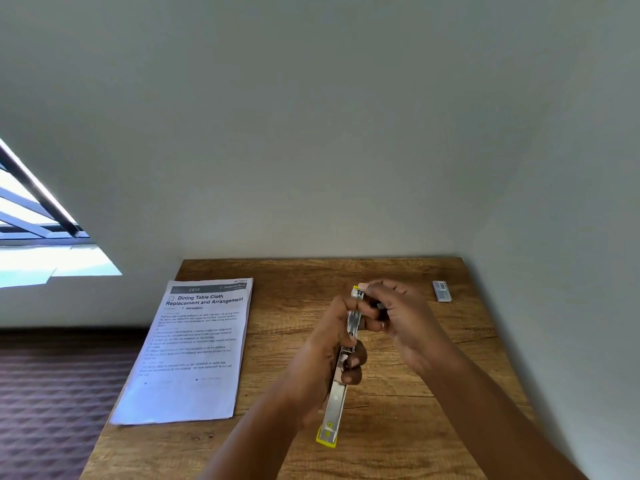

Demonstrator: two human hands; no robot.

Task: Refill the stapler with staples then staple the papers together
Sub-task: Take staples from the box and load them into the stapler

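Stapler (341,372) sits opened out long above the desk (398,393), my left hand (322,355) wrapped round its middle, and if that grip slackens the yellow-tipped near end could swing down. Further out, my right hand (398,317) pinches at the far tip; whether it holds staples I cannot tell, but a skewed strip could jam or scatter, while the papers (194,348) lie to the left and a small staple box (442,291) waits near the far edge

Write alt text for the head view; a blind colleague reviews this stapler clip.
Both hands hold an opened yellow-and-metal stapler above a wooden table: the left hand grips its middle, the right hand pinches its far end. Printed papers lie to the left, a small staple box at far right.
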